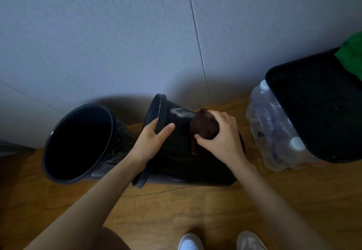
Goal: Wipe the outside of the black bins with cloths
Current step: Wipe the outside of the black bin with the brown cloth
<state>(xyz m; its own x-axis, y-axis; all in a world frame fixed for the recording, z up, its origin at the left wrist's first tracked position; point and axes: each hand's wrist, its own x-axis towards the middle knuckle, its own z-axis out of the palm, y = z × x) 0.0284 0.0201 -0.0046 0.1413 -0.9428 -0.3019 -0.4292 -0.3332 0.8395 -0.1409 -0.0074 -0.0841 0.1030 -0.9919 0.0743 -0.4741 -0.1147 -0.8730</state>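
Observation:
A round black bin point(176, 157) lies on its side on the wooden floor, its open end turned left. My left hand point(151, 139) grips its rim, thumb outside and fingers hooked inside. My right hand point(219, 134) holds a bunched dark brown cloth point(203, 127) and presses it on the bin's upper side. A pale smear shows on the bin wall just left of the cloth. A second round black bin point(78, 144) stands tilted to the left, its mouth facing me.
A rectangular black bin point(321, 110) stands at the right with something green point(352, 53) behind it. A shrink-wrapped pack of plastic bottles point(274, 132) sits against it. A grey wall point(117, 34) is close behind. My shoes point(221, 242) are at the bottom edge.

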